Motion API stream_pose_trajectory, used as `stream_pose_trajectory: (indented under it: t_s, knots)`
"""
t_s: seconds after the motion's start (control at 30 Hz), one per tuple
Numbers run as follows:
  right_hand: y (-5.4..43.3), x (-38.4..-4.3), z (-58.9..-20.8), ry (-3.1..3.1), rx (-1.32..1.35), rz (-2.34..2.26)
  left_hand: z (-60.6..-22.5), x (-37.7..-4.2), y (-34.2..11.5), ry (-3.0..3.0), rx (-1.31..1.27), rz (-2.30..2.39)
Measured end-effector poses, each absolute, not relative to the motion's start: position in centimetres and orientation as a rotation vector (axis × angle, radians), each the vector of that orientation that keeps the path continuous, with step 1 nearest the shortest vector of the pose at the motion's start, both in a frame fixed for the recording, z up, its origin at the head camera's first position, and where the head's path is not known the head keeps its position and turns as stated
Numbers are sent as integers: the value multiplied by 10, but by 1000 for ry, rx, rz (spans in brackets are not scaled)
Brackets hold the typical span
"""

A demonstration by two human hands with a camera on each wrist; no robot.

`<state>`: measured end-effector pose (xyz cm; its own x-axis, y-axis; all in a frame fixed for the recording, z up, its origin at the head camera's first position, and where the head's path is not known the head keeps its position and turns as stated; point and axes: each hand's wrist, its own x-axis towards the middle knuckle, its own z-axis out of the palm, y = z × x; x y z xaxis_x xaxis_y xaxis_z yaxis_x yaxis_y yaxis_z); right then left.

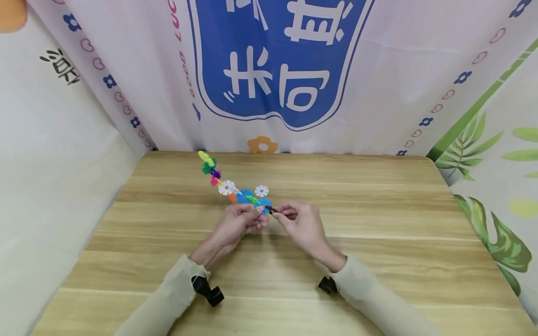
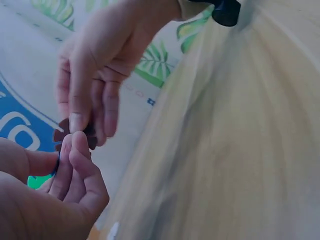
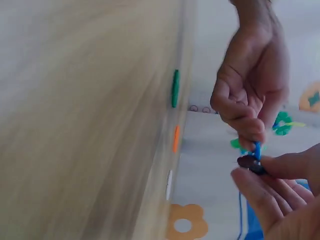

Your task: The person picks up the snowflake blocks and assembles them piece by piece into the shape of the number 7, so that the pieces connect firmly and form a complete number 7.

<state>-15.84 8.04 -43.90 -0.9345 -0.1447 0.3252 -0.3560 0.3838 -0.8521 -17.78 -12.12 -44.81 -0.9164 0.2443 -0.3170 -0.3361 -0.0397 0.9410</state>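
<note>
Head view: the left hand (image 1: 239, 221) pinches the near right end of a chain of discs (image 1: 227, 187), thumb on a blue disc (image 1: 264, 202). The chain's long axis runs from the fingertips toward the far left, ending in a yellow disc (image 1: 203, 156). The right hand (image 1: 303, 228) comes in from the right, pinching a brown disc (image 1: 274, 210) that shows nearly edge-on. Key relation: the brown disc lies at the right edge of the blue disc, between the two hands; the right hand has hold of it, and the left thumb tip is just beside it. A white disc (image 1: 261, 191) lies apart on the table (image 1: 378, 280), just beyond the blue disc.

Left wrist view: fingertips of both hands nearly meet. The brown disc shows its notched rim under the right thumb. Only a sliver of blue shows at the left thumb, with a patch of green behind.

Right wrist view: the blue disc, edge-on, is narrowly gripped by the left hand; the brown disc sits crosswise to it, touching or nearly so. Whether the slots are engaged cannot be told. The chain's far end shows clear of the table. A green disc (image 3: 175, 89) and an orange disc (image 3: 176, 139) lie on the table, apart from the hands.
</note>
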Motion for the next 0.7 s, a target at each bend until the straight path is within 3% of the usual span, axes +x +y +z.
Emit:
stream_pose_trajectory:
  t_s: [0.2, 0.4, 0.57, 0.7]
  knots:
    - [86, -170, -437, -2253, 105, 2318, -450, -175, -121, 1940, -73, 2008]
    - [86, -172, -440, -2004, -14, 2741, -455, -173, -116, 1851, -47, 2113]
    - [85, -177, -444, -2117, 54, 2792, -456, -170, -118, 1879, -101, 2144]
    - [92, -201, -441, -2471, 189, 2515, -455, -170, -129, 1948, -189, 2117]
